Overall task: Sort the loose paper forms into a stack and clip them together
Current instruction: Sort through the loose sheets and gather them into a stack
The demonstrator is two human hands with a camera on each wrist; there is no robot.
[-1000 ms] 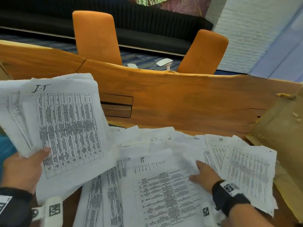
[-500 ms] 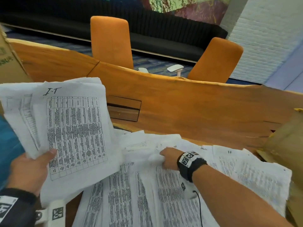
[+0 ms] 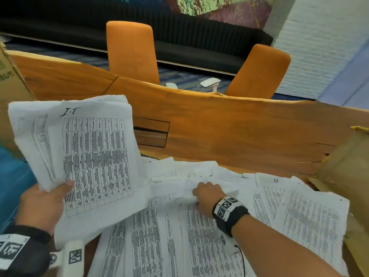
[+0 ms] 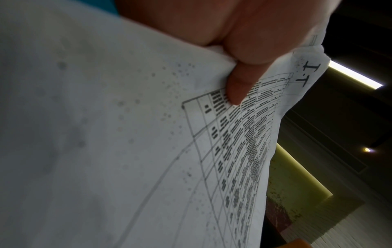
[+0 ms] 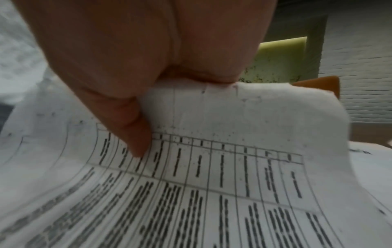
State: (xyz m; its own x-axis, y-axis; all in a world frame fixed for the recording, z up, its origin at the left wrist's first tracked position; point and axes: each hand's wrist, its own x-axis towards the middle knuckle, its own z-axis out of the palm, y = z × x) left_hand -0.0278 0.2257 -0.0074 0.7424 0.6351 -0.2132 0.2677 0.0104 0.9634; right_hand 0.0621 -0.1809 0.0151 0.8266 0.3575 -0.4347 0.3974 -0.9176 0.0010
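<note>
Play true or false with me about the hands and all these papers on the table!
1. The left hand holds a stack of forms marked "I.T". True.
2. The right hand lies flat and open. False: it pinches a sheet from the loose forms.
3. Two orange chairs stand behind the wooden table. True.
4. A clip already holds the stack. False: none is visible.

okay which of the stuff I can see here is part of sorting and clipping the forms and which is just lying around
Part of the job:
- held stack, gripped by left hand
- sheet pinched by right hand
- loose forms spread on the table

Just lying about:
- orange chairs
- cardboard box
- brown envelope
</note>
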